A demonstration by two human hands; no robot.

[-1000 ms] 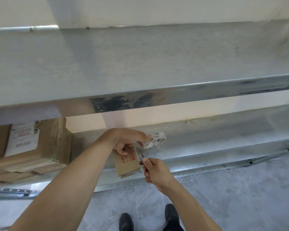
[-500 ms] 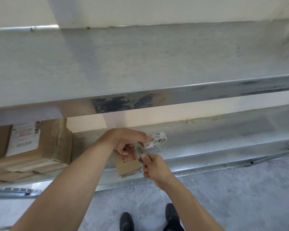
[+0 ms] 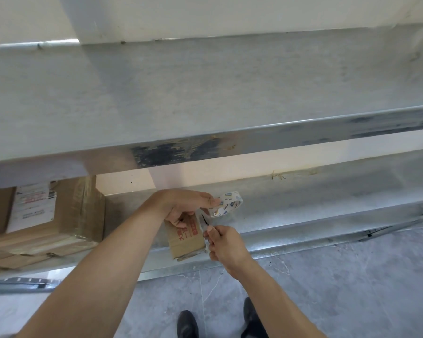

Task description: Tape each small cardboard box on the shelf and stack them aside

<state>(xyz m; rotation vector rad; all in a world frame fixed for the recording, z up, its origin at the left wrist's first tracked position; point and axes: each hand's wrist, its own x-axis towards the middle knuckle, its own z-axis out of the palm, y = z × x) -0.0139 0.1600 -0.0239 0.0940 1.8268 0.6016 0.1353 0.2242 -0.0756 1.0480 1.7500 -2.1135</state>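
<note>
My right hand (image 3: 226, 242) moves up from a second ago, fingers curled round small blade (image 3: 205, 219), now at tape strip. Left hand (image 3: 188, 206) still pinches tape roll (image 3: 226, 204), pressing small box (image 3: 186, 237) on lower shelf (image 3: 303, 215). Cut seems imminent; stacking next.

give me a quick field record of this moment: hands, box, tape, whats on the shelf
left hand: left hand holds the tape roll and rests on the small box
right hand: right hand holds a thin dark blade at the box's right edge
small box: cardboard, red print, on the lower shelf near its front edge
tape: a strip runs from the roll toward the box, not yet cut
stack: taped boxes at the shelf's left, one with a white label
floor: grey tiles, two black shoes
</note>
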